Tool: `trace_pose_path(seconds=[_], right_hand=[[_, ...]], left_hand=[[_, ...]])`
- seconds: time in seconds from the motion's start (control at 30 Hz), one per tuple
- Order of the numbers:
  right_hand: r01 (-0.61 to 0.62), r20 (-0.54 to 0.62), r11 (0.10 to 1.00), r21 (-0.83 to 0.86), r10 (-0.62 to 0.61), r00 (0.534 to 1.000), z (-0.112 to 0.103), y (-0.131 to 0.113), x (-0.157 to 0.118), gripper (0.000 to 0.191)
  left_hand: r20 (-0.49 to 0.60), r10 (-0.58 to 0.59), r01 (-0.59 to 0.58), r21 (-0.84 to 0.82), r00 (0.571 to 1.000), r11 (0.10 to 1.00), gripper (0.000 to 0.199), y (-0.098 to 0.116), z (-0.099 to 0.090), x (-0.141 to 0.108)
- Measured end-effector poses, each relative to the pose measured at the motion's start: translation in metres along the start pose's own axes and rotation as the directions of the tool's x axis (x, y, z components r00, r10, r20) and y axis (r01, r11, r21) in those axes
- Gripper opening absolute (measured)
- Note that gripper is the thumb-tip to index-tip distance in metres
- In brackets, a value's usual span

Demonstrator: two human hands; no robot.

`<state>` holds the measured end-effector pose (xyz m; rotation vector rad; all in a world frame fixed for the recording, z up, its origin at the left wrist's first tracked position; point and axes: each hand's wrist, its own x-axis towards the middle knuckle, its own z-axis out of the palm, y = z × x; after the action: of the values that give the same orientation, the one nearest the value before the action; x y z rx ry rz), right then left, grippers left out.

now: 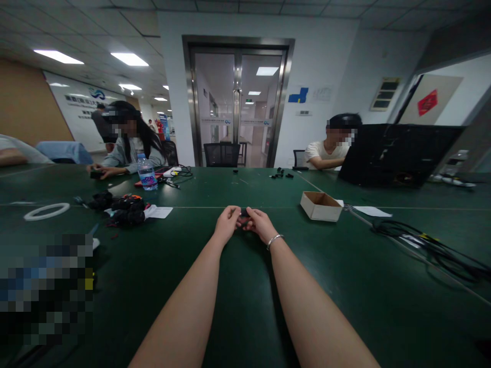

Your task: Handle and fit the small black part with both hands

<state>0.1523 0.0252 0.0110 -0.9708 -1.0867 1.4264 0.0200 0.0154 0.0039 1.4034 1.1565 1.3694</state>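
Both hands meet over the middle of the green table (245, 266). Between their fingertips is a small black object (243, 213), too small to make out in detail. My left hand (227, 223) pinches its left side, with the fingers closed. On its right side, my right hand (261, 223) grips it with thumb and fingers, a silver bracelet (275, 241) round the wrist. The fingers partly cover the object.
An open cardboard box (320, 210) stands right of my hands. Black cables (433, 248) lie farther right, near a large black monitor (395, 153). Dark bundles (128, 209), a bottle (147, 174) and a white ring (46, 211) are at left. Two people sit across.
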Motion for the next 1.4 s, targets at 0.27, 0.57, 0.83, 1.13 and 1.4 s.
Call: trace_pose_path(seconds=[0.27, 0.57, 0.83, 1.13, 1.4], right_hand=[[0.016, 0.033, 1.0, -0.002, -0.016, 0.999, -0.002, 0.001, -0.001, 0.02], [0.006, 0.058, 1.0, 0.013, -0.007, 0.998, -0.002, 0.001, -0.001, 0.023], [0.018, 0.075, 1.0, -0.002, -0.018, 0.997, -0.003, 0.003, 0.001, 0.024], [0.014, 0.086, 1.0, -0.005, -0.014, 0.996, -0.004, 0.0, -0.001, 0.025], [0.005, 0.075, 1.0, 0.008, -0.006, 0.997, -0.004, -0.001, -0.002, 0.025]], left_hand=[[-0.073, -0.014, 0.014, 0.004, 0.997, 1.0, 0.044, -0.011, 0.0, 0.007], [-0.016, 0.041, -0.041, 0.02, 0.999, 0.999, 0.024, -0.011, 0.001, 0.007], [0.003, -0.021, 0.021, 0.03, 1.0, 0.999, 0.022, -0.007, 0.0, 0.005], [-0.043, -0.034, 0.036, 0.049, 0.998, 0.998, 0.025, -0.014, -0.001, 0.009], [-0.041, -0.016, 0.02, 0.09, 0.999, 0.996, 0.022, -0.011, -0.001, 0.007]])
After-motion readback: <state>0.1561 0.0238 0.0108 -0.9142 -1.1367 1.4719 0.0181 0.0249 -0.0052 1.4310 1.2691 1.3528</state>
